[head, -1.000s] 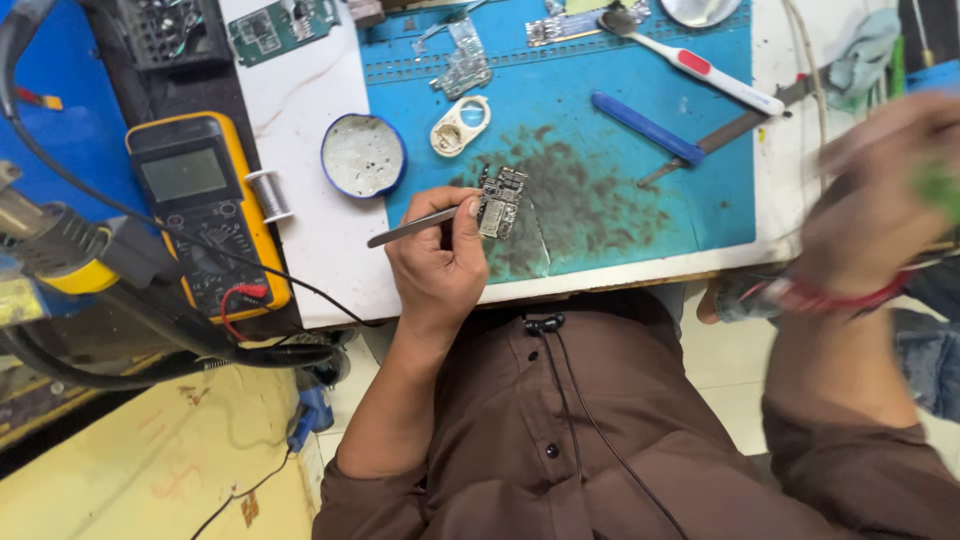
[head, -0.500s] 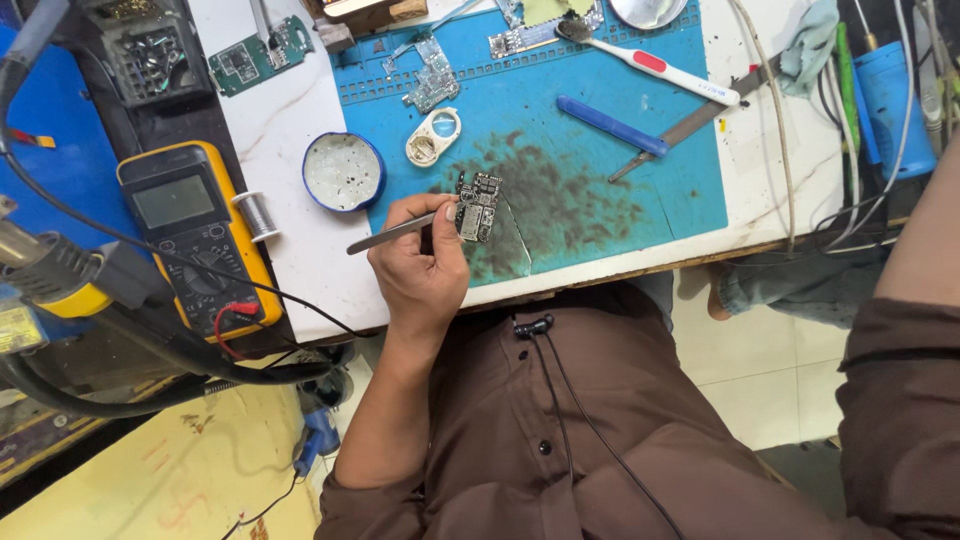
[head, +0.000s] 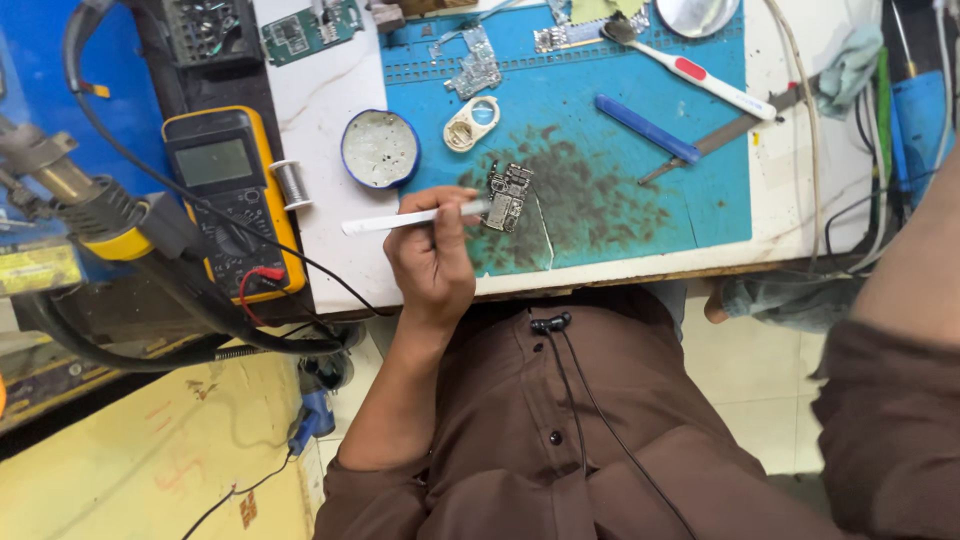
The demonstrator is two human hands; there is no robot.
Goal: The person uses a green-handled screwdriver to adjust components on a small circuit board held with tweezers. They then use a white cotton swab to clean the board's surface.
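Blue mat (head: 640, 200) carries the small circuit board (head: 508, 196), near edge, centre. Left hand (head: 432, 262) grips a white tool (head: 410, 218), tip touching the board; right hand out of view, only its sleeve shows. Risk: board is unclamped, so side pressure could slide it or gouge parts.

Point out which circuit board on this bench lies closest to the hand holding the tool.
The small dark board on the stained part of the blue mat, beside the left hand and its white tool. The green board and silvery pieces lie at the far edge.
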